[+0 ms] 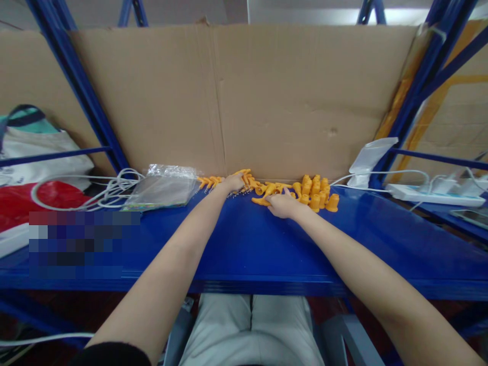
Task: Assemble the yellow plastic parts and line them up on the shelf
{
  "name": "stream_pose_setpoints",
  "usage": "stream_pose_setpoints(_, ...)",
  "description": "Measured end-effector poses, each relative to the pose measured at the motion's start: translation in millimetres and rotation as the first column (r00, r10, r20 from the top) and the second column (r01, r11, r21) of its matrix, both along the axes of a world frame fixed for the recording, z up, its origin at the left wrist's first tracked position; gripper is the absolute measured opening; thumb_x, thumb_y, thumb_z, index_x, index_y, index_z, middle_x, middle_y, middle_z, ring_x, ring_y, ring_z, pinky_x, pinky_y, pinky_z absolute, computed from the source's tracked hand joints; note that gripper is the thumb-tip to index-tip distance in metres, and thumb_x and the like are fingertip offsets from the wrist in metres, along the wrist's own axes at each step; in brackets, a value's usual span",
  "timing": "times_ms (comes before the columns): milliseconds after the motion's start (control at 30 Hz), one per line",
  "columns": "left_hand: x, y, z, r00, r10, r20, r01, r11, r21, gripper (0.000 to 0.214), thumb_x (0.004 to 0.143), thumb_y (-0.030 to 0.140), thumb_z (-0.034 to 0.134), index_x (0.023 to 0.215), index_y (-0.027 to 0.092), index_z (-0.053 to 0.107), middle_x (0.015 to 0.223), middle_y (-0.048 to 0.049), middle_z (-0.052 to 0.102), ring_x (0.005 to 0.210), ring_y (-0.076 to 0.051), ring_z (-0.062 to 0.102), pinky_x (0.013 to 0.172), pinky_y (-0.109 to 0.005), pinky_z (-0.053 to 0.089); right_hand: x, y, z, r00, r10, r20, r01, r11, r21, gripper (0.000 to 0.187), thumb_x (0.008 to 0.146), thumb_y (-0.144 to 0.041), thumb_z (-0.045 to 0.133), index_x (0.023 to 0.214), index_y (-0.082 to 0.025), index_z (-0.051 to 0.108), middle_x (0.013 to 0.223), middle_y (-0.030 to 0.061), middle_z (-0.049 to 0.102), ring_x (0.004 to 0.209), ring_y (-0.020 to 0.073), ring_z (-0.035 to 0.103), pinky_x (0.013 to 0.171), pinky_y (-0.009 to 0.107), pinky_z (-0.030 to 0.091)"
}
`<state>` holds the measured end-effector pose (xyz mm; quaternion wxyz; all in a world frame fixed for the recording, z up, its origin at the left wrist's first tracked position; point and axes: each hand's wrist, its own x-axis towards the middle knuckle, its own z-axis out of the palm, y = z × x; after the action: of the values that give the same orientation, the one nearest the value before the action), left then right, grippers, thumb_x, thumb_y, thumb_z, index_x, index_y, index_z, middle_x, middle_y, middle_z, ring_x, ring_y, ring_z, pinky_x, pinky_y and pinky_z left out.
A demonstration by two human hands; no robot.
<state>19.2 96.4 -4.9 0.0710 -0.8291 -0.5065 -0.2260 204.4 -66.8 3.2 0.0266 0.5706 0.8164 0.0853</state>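
Note:
At the back of the blue table, my left hand (232, 183) reaches to a row of small curved orange plastic pieces (214, 181) with thin metal wires sticking out. Its fingers are closed at one of these orange pieces (246, 173); the grip is partly hidden. My right hand (282, 204) has its fingers closed on a curved orange plastic piece (261, 201), low over the table. Between and behind the hands lies a loose heap of orange pieces (270, 189). Right of my right hand, several orange hollow cup-shaped pieces (315, 189) stand grouped upright.
Clear plastic bags (163, 187) and coiled white cables (120, 183) lie left on the blue table (244, 249). A cardboard sheet (267, 101) walls off the back between blue posts. To the right are a plastic pouch (369, 157) and a white power strip (434, 194).

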Motion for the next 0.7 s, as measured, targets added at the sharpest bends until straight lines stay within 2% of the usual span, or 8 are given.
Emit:
stream_pose_setpoints(100,5,-13,8.4,0.982,0.17,-0.085,-0.175,0.983,-0.053,0.036,0.085,0.036,0.055,0.116,0.023,0.069,0.111,-0.0133,0.075,0.107,-0.032,0.068,0.093,-0.049,0.051,0,-1,1.1,1.0,-0.004,-0.007,0.004,1.0,-0.013,0.045,0.09,-0.013,0.041,0.128,-0.013,0.065,0.126,0.0189,0.069,0.125,0.0328,0.059,0.117,0.059,0.021)
stream_pose_setpoints(233,19,-31,21.0,0.969,0.228,-0.096,-0.226,0.974,0.036,0.035,0.086,0.025,0.052,0.116,0.02,0.069,0.118,-0.0151,0.072,0.112,-0.032,0.066,0.095,-0.048,0.049,0,-1,1.8,1.0,-0.003,-0.013,0.002,1.0,-0.017,0.047,0.09,-0.014,0.039,0.131,-0.014,0.063,0.125,0.019,0.069,0.125,0.0321,0.059,0.117,0.058,0.02)
stream_pose_setpoints(300,29,-36,23.9,0.984,0.151,-0.092,-0.143,0.986,0.086,0.036,0.086,0.019,0.05,0.116,0.018,0.07,0.122,-0.0156,0.069,0.114,-0.03,0.065,0.096,-0.044,0.049,0,-1,1.0,1.0,0.001,-0.016,-0.001,1.0,-0.013,0.048,0.09,-0.014,0.039,0.132,-0.015,0.062,0.124,0.0188,0.069,0.125,0.0322,0.06,0.117,0.059,0.021)
stream_pose_setpoints(367,40,-38,23.1,0.993,-0.007,-0.115,0.013,0.998,0.057,0.036,0.087,0.018,0.048,0.114,0.017,0.071,0.123,-0.0138,0.069,0.114,-0.027,0.065,0.096,-0.038,0.05,0,0,-0.4,1.0,0.004,-0.011,-0.004,1.0,-0.008,0.048,0.091,-0.014,0.038,0.132,-0.015,0.063,0.123,0.019,0.07,0.125,0.0328,0.059,0.117,0.059,0.021)
stream_pose_setpoints(433,51,-38,18.3,0.97,-0.182,-0.163,0.172,0.982,-0.075,0.034,0.088,0.021,0.049,0.112,0.019,0.072,0.119,-0.0095,0.072,0.109,-0.023,0.067,0.093,-0.031,0.051,1,2,-1.7,1.0,0.0,-0.01,0.0,1.0,-0.004,0.046,0.091,-0.015,0.038,0.13,-0.013,0.063,0.124,0.0197,0.069,0.126,0.0331,0.059,0.117,0.059,0.022)
stream_pose_setpoints(500,61,-39,10.9,0.927,-0.283,-0.247,0.235,0.95,-0.206,0.03,0.087,0.026,0.052,0.109,0.021,0.073,0.113,-0.0066,0.075,0.103,-0.022,0.069,0.089,-0.029,0.052,1,2,-2.2,1.0,-0.004,-0.02,0.003,1.0,-0.01,0.047,0.09,-0.014,0.039,0.131,-0.012,0.062,0.127,0.0199,0.068,0.127,0.0326,0.058,0.117,0.058,0.023)
stream_pose_setpoints(600,68,-40,-0.1,0.91,-0.248,-0.331,0.195,0.963,-0.185,0.031,0.09,0.031,0.054,0.112,0.02,0.071,0.114,-0.0093,0.074,0.102,-0.024,0.07,0.087,-0.03,0.053,0,1,-0.9,0.999,-0.006,-0.034,0.005,1.0,-0.027,0.049,0.09,-0.011,0.04,0.136,-0.011,0.058,0.131,0.0201,0.066,0.129,0.0313,0.057,0.117,0.058,0.024)
stream_pose_setpoints(700,68,-39,-7.9,0.936,-0.2,-0.289,0.177,0.979,-0.106,0.032,0.093,0.027,0.051,0.117,0.017,0.069,0.118,-0.0123,0.072,0.105,-0.024,0.07,0.09,-0.031,0.052,-1,0,1.3,1.0,-0.008,-0.025,0.007,0.999,-0.038,0.047,0.092,-0.013,0.039,0.134,-0.009,0.059,0.133,0.0212,0.064,0.131,0.0312,0.055,0.117,0.057,0.024)
